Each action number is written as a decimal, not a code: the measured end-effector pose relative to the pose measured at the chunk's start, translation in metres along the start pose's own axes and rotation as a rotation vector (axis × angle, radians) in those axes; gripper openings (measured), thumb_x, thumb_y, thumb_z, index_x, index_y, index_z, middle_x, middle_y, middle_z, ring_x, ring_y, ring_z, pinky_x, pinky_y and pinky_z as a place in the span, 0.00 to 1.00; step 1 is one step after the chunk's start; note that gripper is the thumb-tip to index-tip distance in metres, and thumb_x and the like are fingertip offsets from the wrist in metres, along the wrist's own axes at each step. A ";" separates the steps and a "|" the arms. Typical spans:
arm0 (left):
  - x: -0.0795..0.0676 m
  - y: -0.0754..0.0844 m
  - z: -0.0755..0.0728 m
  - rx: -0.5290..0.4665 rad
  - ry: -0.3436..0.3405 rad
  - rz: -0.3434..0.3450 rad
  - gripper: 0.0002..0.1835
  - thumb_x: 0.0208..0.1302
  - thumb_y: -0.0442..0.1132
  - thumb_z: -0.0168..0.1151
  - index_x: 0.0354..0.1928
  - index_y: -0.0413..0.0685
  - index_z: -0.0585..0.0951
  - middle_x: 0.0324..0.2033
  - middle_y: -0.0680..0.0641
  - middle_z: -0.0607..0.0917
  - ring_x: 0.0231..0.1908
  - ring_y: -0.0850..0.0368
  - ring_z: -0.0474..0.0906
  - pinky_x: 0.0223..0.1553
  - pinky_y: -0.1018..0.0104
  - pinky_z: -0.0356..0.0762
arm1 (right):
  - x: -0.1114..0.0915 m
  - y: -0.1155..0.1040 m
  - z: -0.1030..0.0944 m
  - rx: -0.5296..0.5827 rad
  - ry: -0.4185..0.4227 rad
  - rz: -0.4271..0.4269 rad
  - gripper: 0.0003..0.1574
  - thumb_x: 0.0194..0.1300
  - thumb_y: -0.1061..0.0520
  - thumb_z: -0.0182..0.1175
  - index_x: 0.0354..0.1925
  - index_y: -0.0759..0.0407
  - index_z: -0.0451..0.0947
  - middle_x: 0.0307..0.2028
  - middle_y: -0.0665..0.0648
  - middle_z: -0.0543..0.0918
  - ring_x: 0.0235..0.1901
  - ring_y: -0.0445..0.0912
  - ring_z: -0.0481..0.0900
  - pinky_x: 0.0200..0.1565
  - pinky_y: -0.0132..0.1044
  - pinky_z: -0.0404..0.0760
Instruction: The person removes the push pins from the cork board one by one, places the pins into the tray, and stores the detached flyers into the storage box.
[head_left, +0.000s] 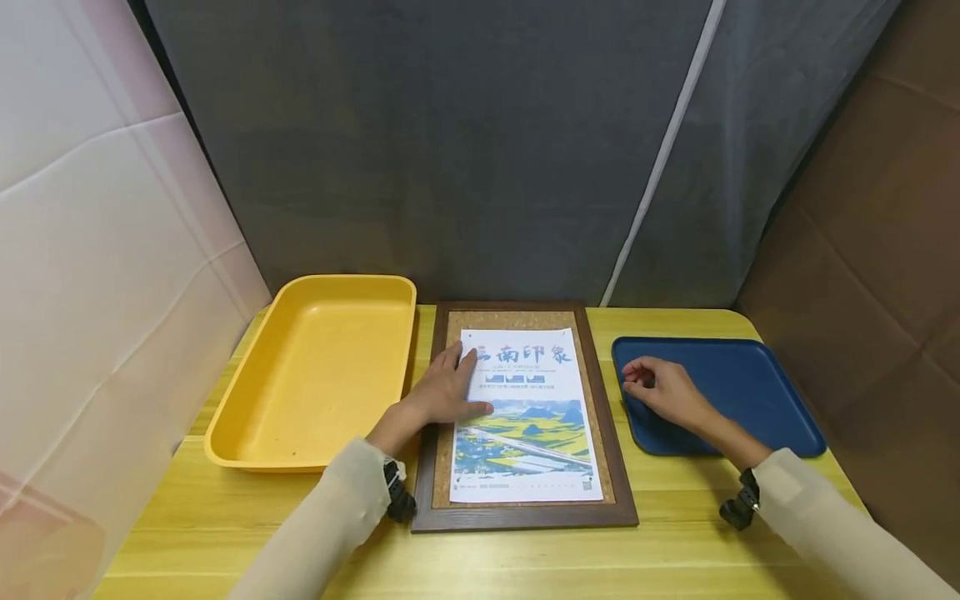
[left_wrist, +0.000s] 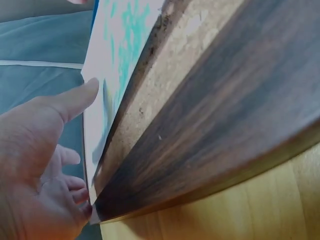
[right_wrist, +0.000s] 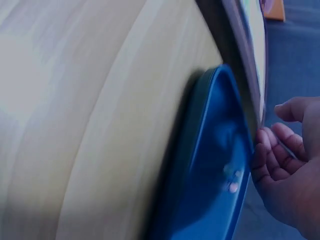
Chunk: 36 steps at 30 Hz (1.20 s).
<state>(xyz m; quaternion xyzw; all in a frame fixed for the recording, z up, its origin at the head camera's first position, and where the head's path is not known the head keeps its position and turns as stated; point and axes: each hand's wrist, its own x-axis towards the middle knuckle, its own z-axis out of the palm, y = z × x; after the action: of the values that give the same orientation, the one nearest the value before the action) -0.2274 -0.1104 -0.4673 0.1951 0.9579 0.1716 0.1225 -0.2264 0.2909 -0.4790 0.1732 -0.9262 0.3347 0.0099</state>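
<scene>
A printed sheet (head_left: pixel 525 375) with large blue characters and a landscape picture lies on a cork board (head_left: pixel 442 467) in a dark brown wooden frame (head_left: pixel 525 518). Small dark dots show near its upper corners. My left hand (head_left: pixel 442 390) rests across the sheet's left edge, fingers spread and straight. Over the left part of a blue tray (head_left: pixel 735 392) hovers my right hand (head_left: pixel 670 392), its fingers loosely curled. In the right wrist view the thumb stands apart from those fingers, with nothing visible between them. Small blurred pinkish and pale pieces (right_wrist: pixel 232 186) lie in the tray.
To the left of the board stands a large yellow tray (head_left: pixel 322 358), close to its frame. Everything sits on a yellow wooden table (head_left: pixel 525 567). A dark grey partition (head_left: pixel 450 150) rises behind, with a white sheet (head_left: pixel 112 250) at left and a brown one (head_left: pixel 870 233) at right.
</scene>
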 end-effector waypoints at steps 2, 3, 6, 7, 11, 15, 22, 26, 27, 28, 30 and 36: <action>0.000 0.000 0.000 -0.036 0.044 -0.019 0.56 0.66 0.60 0.72 0.83 0.38 0.54 0.82 0.30 0.50 0.81 0.31 0.49 0.79 0.38 0.55 | 0.001 -0.007 0.002 0.011 -0.002 0.003 0.14 0.71 0.64 0.68 0.52 0.69 0.84 0.41 0.59 0.89 0.38 0.46 0.84 0.38 0.35 0.81; 0.000 0.000 0.000 -0.053 0.063 -0.029 0.56 0.66 0.59 0.72 0.83 0.37 0.55 0.82 0.29 0.52 0.81 0.31 0.50 0.78 0.38 0.57 | 0.002 -0.010 0.003 0.016 -0.006 0.004 0.15 0.71 0.63 0.68 0.53 0.69 0.83 0.42 0.60 0.89 0.39 0.47 0.84 0.39 0.35 0.81; -0.001 0.002 -0.003 -0.120 0.106 -0.062 0.53 0.67 0.54 0.74 0.82 0.35 0.57 0.80 0.28 0.56 0.79 0.30 0.54 0.77 0.39 0.60 | 0.003 -0.019 0.005 0.027 -0.013 0.008 0.19 0.71 0.62 0.68 0.57 0.70 0.82 0.47 0.63 0.89 0.42 0.51 0.86 0.42 0.38 0.83; -0.002 0.003 -0.004 -0.144 0.118 -0.072 0.53 0.67 0.53 0.74 0.82 0.34 0.58 0.80 0.28 0.57 0.79 0.30 0.55 0.77 0.39 0.61 | 0.004 -0.021 0.006 0.032 -0.018 0.007 0.20 0.71 0.62 0.68 0.58 0.70 0.81 0.48 0.64 0.89 0.43 0.52 0.86 0.42 0.40 0.83; -0.004 0.007 -0.007 -0.236 0.135 -0.106 0.51 0.66 0.49 0.75 0.80 0.33 0.60 0.78 0.27 0.60 0.78 0.29 0.56 0.77 0.39 0.60 | 0.006 -0.032 0.010 0.056 -0.044 0.025 0.25 0.72 0.60 0.68 0.62 0.71 0.79 0.53 0.66 0.88 0.47 0.56 0.87 0.44 0.45 0.86; -0.006 0.010 -0.009 -0.303 0.120 -0.129 0.50 0.66 0.48 0.76 0.80 0.32 0.60 0.78 0.28 0.63 0.78 0.30 0.58 0.78 0.39 0.58 | 0.008 -0.041 0.016 0.117 -0.079 0.067 0.29 0.73 0.58 0.67 0.66 0.70 0.77 0.56 0.68 0.86 0.51 0.60 0.87 0.46 0.48 0.87; -0.007 0.015 -0.009 -0.418 0.059 -0.174 0.51 0.65 0.48 0.77 0.81 0.35 0.60 0.79 0.30 0.62 0.78 0.31 0.58 0.77 0.38 0.58 | 0.013 -0.052 0.025 0.186 -0.074 0.152 0.29 0.72 0.60 0.67 0.66 0.72 0.75 0.54 0.67 0.87 0.53 0.61 0.86 0.69 0.71 0.64; -0.010 0.018 -0.009 -0.497 0.033 -0.194 0.51 0.65 0.48 0.76 0.82 0.38 0.59 0.80 0.31 0.60 0.79 0.32 0.56 0.78 0.38 0.56 | 0.014 -0.054 0.028 0.198 -0.082 0.182 0.30 0.72 0.60 0.66 0.67 0.73 0.74 0.53 0.67 0.86 0.52 0.60 0.86 0.63 0.60 0.79; -0.011 0.019 -0.010 -0.519 0.030 -0.198 0.51 0.65 0.48 0.76 0.82 0.39 0.59 0.80 0.32 0.60 0.80 0.33 0.55 0.78 0.38 0.56 | 0.014 -0.055 0.029 0.202 -0.086 0.186 0.31 0.72 0.60 0.66 0.67 0.73 0.74 0.53 0.68 0.85 0.52 0.60 0.85 0.55 0.55 0.85; -0.012 0.020 -0.010 -0.538 0.028 -0.202 0.50 0.66 0.47 0.75 0.82 0.39 0.59 0.81 0.32 0.59 0.80 0.33 0.54 0.78 0.38 0.55 | 0.014 -0.056 0.030 0.208 -0.091 0.189 0.31 0.72 0.60 0.65 0.67 0.74 0.73 0.53 0.68 0.85 0.51 0.59 0.85 0.52 0.50 0.86; -0.013 0.020 -0.010 -0.566 0.031 -0.210 0.50 0.66 0.47 0.75 0.82 0.40 0.59 0.81 0.33 0.59 0.80 0.33 0.54 0.78 0.37 0.54 | 0.015 -0.058 0.032 0.218 -0.098 0.195 0.31 0.72 0.60 0.65 0.67 0.74 0.73 0.53 0.69 0.85 0.51 0.58 0.85 0.46 0.42 0.87; -0.014 0.021 -0.010 -0.624 0.052 -0.230 0.50 0.67 0.47 0.75 0.83 0.41 0.58 0.81 0.33 0.58 0.80 0.33 0.53 0.78 0.36 0.54 | 0.016 -0.064 0.038 0.202 -0.097 0.205 0.32 0.72 0.58 0.66 0.67 0.74 0.73 0.52 0.67 0.86 0.49 0.56 0.85 0.45 0.41 0.86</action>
<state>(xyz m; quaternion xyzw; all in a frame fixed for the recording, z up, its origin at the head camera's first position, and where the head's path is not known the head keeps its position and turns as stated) -0.2113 -0.1010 -0.4484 0.0341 0.8776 0.4466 0.1707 -0.2168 0.2167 -0.4665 0.0936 -0.9001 0.4166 -0.0866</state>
